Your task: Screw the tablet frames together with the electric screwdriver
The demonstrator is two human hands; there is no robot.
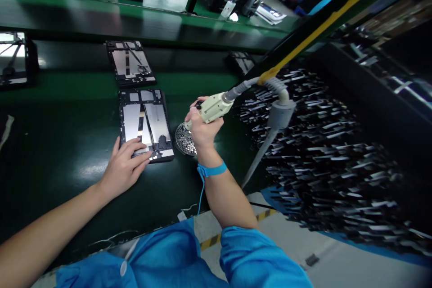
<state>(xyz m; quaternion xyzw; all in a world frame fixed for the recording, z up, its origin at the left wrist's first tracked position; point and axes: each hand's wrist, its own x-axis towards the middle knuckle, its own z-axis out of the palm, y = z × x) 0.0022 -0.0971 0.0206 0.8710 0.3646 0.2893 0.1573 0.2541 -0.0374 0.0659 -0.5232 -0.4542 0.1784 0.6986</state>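
Note:
My left hand [125,167] lies with its fingers stretched over the lower left edge of an opened tablet [130,119]. Silver plates, a dark cable strip and a black frame show inside this tablet. My right hand [202,130] is wrapped round a cream electric screwdriver [214,107], whose cable runs up to the right. Below the tool, a round perforated metal dish [184,139] rests on the green bench [84,144], just right of the tablet. The screwdriver's tip cannot be made out clearly. A blue wrist strap [212,170] circles my right wrist.
Another opened tablet [130,63] lies behind the first, and a further one [13,60] at the far left. On the right, a large rack [324,153] holds many dark pieces. A grey post [281,114] and a yellow-edged beam [324,29] stand near the right arm.

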